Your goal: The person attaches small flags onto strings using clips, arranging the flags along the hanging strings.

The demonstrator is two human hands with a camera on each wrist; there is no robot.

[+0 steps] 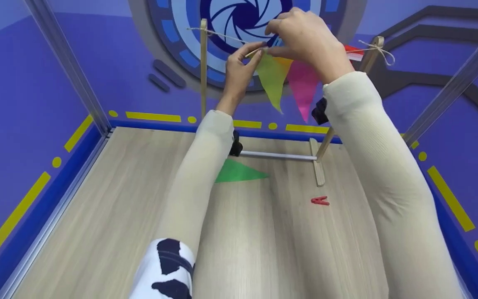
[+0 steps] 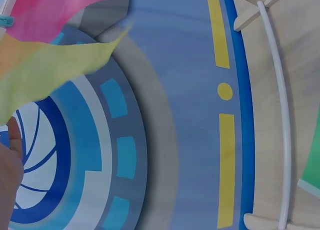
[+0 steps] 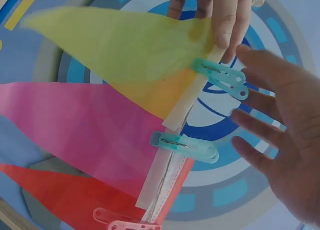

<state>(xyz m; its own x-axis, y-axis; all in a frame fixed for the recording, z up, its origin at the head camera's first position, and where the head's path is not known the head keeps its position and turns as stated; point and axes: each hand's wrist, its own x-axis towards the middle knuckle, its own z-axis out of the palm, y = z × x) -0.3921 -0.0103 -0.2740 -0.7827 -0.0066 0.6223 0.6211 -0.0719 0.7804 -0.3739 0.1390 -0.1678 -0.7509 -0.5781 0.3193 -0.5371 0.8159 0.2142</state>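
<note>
A yellow pennant [image 1: 272,81] hangs from a string tied between two wooden posts, partly over a pink pennant [image 1: 303,89]. My left hand [image 1: 239,70] pinches the yellow pennant's white top edge between thumb and fingers. A teal clip [image 3: 220,77] grips that edge on the string. My right hand [image 3: 292,125] is beside this clip, fingers spread and apart, with the foremost fingertip right at the clip's handle end. Another teal clip [image 3: 185,146] holds the pink pennant. Further along, a pink clip [image 3: 127,221] is on a red pennant [image 3: 60,195].
A green pennant [image 1: 241,172] lies on the wooden table [image 1: 239,232], partly behind my left sleeve. Near it is a red clip [image 1: 320,201]. The wooden posts [image 1: 203,70] stand left and right, with a white rod [image 1: 278,155] low between them. Blue printed walls [image 1: 110,62] surround the table.
</note>
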